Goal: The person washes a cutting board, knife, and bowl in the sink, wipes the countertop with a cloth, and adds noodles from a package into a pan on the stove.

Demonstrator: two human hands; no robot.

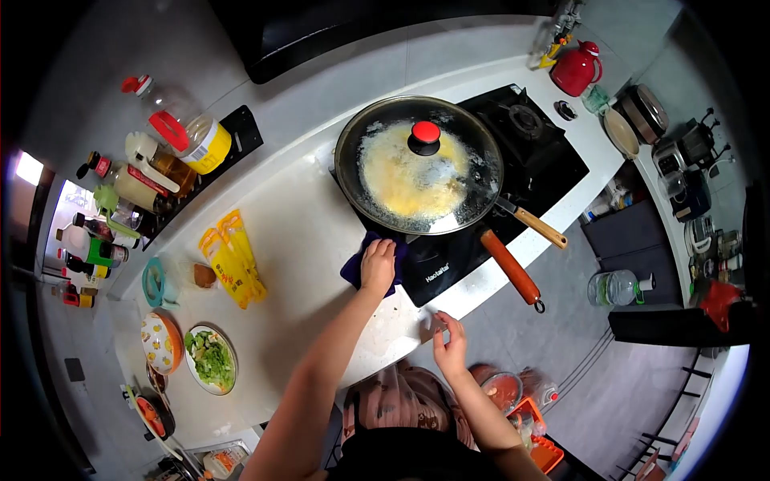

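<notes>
My left hand (379,266) presses on a dark purple cloth (353,269) at the left edge of the black gas stove (429,279). Just above it sits a large pan under a glass lid (377,180) with a red knob (426,132); yellowish food (409,176) shows through the glass. Droplets cover parts of the lid. From the pan area a wooden handle (541,228) and a red-brown handle (512,268) stick out to the lower right. My right hand (451,343) hangs over the counter's front edge, fingers apart and slightly curled, holding nothing.
A plate of chopped greens (212,360), a patterned bowl (161,343) and yellow packets (233,259) are on the counter (301,216) to the left. Oil and sauce bottles (180,128) line a shelf behind. A red kettle (576,69) stands at the back right.
</notes>
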